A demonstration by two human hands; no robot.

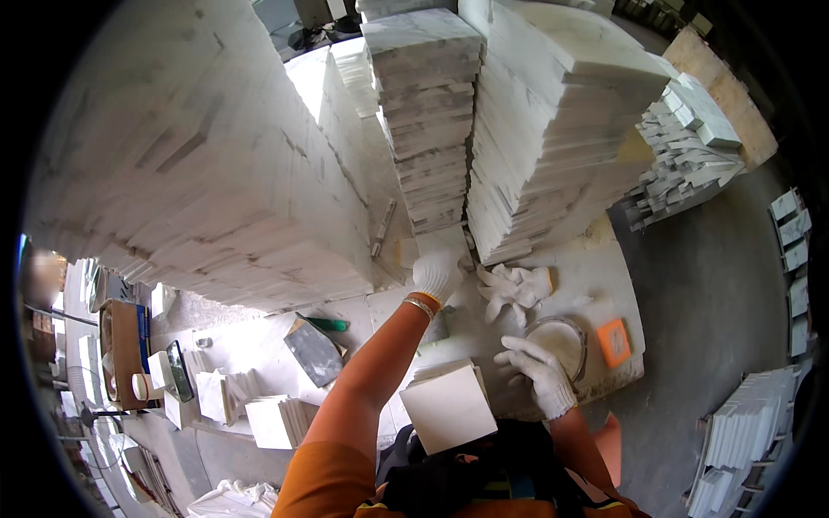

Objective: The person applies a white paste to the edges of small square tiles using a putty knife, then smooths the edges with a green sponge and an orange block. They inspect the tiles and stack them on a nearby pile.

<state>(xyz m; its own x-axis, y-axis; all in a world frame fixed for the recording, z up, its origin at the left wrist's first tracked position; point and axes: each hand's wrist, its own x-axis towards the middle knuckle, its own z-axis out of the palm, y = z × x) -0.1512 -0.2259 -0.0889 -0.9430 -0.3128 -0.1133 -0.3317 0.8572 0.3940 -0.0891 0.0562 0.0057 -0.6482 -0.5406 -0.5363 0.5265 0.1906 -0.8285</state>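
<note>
My left hand [438,274], in a white knit glove, reaches forward to the foot of the middle stack of marble tiles [429,129]. Its fingers are hard to make out, and whatever they touch is unclear. My right hand [537,371], gloved too, hovers open beside a round tub [560,344] with a pale, dusty inside; its fingers stretch leftward and hold nothing. Between the hands and my body lies a small pile of square white tiles [449,407]. A spare pair of white gloves [515,289] rests crumpled beyond my right hand.
Tall tile stacks rise at left [216,164] and right [553,121]. An orange block [614,343] sits near the table's right edge. Leftward are a grey slab [313,350], a green object [328,324], small tile piles [278,421], a phone [180,371] and a cardboard box [117,354].
</note>
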